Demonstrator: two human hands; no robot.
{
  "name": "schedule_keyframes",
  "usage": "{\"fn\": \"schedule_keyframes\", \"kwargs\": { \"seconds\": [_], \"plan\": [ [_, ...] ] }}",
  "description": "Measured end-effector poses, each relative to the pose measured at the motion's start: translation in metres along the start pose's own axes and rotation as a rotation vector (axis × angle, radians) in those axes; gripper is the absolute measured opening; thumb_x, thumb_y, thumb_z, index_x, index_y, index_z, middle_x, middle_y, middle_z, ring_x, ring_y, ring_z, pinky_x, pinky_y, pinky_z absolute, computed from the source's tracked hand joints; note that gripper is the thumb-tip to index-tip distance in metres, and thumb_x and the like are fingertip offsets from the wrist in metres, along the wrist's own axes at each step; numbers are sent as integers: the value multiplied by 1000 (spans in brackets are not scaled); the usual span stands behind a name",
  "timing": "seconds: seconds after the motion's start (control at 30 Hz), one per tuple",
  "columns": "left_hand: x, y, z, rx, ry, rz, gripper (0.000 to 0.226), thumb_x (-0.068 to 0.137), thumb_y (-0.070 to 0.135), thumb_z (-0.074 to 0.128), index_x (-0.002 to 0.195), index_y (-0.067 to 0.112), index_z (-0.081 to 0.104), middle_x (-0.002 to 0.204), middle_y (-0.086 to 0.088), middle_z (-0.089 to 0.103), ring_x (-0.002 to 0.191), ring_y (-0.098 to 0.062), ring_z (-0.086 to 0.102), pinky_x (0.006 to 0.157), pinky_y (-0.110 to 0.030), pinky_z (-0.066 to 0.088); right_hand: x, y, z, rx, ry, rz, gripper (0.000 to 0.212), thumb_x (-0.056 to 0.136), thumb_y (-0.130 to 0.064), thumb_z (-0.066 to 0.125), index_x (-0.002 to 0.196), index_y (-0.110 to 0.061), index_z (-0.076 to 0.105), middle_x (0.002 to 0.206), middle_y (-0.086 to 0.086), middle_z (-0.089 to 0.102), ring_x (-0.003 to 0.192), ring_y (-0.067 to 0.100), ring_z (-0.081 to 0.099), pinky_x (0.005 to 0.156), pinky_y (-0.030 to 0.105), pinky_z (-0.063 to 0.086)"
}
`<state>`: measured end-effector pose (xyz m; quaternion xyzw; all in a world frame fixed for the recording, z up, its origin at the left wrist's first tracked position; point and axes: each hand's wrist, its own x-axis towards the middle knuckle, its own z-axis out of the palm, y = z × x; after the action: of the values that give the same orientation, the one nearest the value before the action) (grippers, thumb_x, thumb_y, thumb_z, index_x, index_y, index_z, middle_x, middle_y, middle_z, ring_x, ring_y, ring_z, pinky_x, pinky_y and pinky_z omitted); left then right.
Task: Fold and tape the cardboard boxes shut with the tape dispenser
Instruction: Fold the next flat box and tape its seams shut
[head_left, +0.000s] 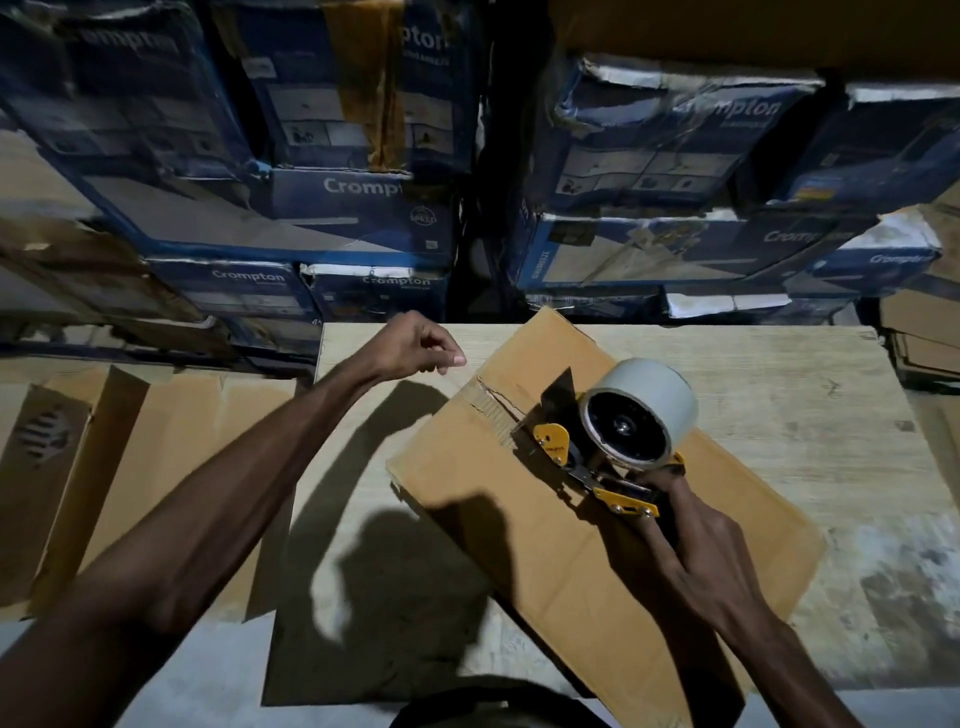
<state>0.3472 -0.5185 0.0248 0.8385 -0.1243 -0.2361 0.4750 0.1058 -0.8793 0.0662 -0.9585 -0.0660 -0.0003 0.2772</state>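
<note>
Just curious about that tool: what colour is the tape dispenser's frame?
Yellow, on the tape dispenser in the right hand; the head view shows it.

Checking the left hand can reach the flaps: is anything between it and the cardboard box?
Nothing visible. The left hand is above the table beside the cardboard box's far-left corner; the tape dispenser, gripped by the right hand, rests on the box further right.
</note>
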Motion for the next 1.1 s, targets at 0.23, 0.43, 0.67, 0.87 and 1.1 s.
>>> {"fn": "schedule_keyframes", "kwargs": {
  "seconds": [0.23,0.43,0.67,0.87,1.1],
  "plan": [
    [32,-22,-5,-67,-8,2,16,86,25,84,94,11,82,77,-14,76,70,-18,65,65,-30,50,20,-2,18,-96,15,-11,40,96,-39,47,133,-25,49,105,1,74,69,18,68,50,33,53],
    [36,-38,2,-105,-22,18,18,87,19,83,96,4,81,76,-9,76,67,-10,65,62,-19,49,24,2,20,-151,-25,-1,41,93,-25,63,132,-25,50,110,2,75,73,20,71,55,35,55],
    [37,-46,4,-120,-14,37,17,87,18,83,97,4,81,78,-12,76,67,-11,65,63,-20,49,26,6,26,-173,-63,4,56,86,-14,80,133,-24,50,111,4,75,70,22,71,53,35,53],
    [38,-53,9,-158,-12,17,17,87,21,83,97,6,81,80,-14,76,70,-16,65,65,-25,49,27,8,30,-191,-76,5,58,87,-17,79,135,-26,47,114,3,74,69,21,70,52,35,55],
    [39,-66,26,-246,-77,-94,22,85,23,83,100,7,81,76,-12,75,64,-14,61,60,-20,46,30,8,30,-177,-108,0,51,93,-27,70,138,-30,46,119,2,73,69,21,70,54,40,56]
  ]
}}
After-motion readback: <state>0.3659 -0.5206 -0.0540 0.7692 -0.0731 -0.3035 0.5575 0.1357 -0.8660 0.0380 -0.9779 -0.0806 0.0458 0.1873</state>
